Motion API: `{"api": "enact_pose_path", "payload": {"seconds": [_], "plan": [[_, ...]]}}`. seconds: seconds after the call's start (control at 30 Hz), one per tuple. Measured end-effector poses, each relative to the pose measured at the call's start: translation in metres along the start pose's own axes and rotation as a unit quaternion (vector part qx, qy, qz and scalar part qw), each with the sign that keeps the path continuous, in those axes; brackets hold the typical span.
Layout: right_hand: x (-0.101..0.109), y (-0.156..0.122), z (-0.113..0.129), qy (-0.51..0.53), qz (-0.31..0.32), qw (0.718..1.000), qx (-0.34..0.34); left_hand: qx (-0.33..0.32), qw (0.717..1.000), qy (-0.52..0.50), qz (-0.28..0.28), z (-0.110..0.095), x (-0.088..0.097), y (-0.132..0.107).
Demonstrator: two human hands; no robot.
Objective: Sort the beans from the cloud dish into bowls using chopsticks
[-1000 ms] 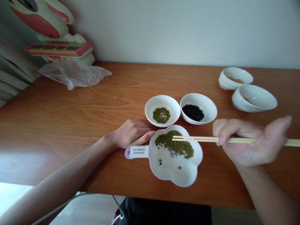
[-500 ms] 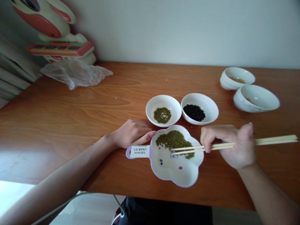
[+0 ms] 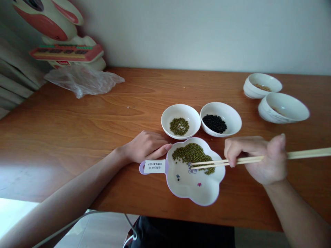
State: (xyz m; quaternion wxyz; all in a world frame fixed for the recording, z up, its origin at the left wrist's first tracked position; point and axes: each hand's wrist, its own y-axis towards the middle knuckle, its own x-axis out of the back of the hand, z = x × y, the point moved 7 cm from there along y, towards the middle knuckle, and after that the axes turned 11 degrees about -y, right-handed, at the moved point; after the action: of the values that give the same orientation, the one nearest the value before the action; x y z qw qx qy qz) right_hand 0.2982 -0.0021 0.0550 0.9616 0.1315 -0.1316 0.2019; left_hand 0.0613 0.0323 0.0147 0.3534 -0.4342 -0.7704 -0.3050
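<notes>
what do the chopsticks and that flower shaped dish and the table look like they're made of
The chopsticks in the right hand look like pale, unfinished bamboo or wood: matte, light tan. The flower-shaped dish seems plastic, possibly melamine: glossy white with a lilac rim and handle. The table looks like wood or wood-look laminate: orange-brown grain with a soft sheen.

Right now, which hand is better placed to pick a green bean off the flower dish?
Probably the right hand: it holds the chopsticks, tips over the green beans. The left hand lies flat beside the flower dish.
</notes>
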Motion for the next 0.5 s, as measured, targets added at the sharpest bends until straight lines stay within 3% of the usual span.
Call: {"api": "enact_pose_path", "payload": {"seconds": [0.5], "plan": [[-0.0031, -0.0009, 0.0035, -0.006, 0.008, 1.000, 0.016, 0.001, 1.000, -0.001, 0.000, 0.0001, 0.0002, 0.0002]]}}
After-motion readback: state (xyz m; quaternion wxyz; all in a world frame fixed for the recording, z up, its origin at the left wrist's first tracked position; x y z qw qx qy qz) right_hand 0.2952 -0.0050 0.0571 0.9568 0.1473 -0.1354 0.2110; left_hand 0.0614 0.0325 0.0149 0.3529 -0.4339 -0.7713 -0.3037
